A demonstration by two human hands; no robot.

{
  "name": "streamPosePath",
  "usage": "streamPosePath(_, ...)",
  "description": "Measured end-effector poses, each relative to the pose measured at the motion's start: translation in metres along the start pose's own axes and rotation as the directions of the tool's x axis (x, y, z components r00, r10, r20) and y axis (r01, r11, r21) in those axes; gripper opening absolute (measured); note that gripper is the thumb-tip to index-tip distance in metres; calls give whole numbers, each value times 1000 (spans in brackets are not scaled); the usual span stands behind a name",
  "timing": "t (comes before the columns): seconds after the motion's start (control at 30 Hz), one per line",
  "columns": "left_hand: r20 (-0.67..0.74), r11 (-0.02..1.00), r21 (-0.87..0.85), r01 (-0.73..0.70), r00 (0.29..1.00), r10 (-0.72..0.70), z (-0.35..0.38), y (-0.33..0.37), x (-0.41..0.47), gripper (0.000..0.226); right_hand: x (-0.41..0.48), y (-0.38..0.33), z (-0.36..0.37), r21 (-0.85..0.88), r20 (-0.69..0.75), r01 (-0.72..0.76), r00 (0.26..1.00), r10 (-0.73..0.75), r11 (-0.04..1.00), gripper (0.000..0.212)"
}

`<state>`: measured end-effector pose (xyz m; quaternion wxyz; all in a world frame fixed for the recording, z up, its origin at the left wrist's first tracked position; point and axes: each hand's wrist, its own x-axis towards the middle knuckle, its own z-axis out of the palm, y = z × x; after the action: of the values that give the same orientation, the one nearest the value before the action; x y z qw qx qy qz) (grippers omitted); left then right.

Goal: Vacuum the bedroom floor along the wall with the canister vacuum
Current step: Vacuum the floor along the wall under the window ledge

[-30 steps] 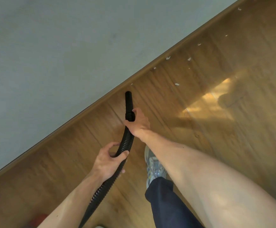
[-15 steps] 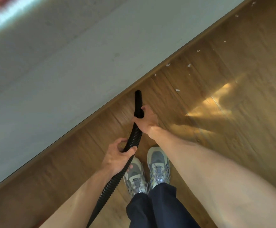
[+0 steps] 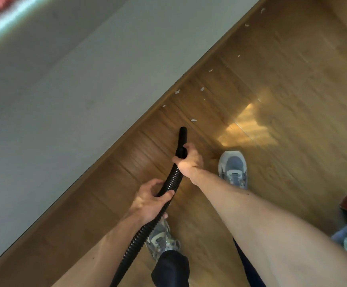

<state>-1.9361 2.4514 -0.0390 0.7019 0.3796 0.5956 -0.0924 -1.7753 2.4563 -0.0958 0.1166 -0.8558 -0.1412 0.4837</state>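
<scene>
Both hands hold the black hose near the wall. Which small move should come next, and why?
Probably ease the nozzle forward onto the white scrap lying just beyond its tip. The right hand grips the cuff and the left hand holds the hose, so both can steer. More scraps lie further along the skirting board.

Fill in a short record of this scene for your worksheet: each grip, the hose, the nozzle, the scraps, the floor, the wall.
left grip: curled round the black hose, lower down
right grip: holds the hose where it meets the nozzle
nozzle: aimed at the floor beside the baseboard
white scraps: scattered along the baseboard, ahead of the nozzle
floor: brown wood planks, one bright patch of light
wall: pale and plain
</scene>
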Motion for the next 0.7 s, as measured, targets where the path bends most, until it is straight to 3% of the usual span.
streamPosePath(0.27, -14, 997, 47, 58, 998, -57, 34, 36, 17, 35, 29, 13, -37, 76, -12, -4, 1000, 5, 997, 52)
streamPosePath(0.5, -78, 995, 21, 93, 993, -91, 61, 38, 31, 28, 41, 23, -54, 120, 22, -21, 1000, 19, 993, 60)
streamPosePath(0.7, -173, 990, -49, 134, 975, -140, 62, 38, 25, 29, 43, 15, -43, 182, 104, 49, 992, -69, 982, 62)
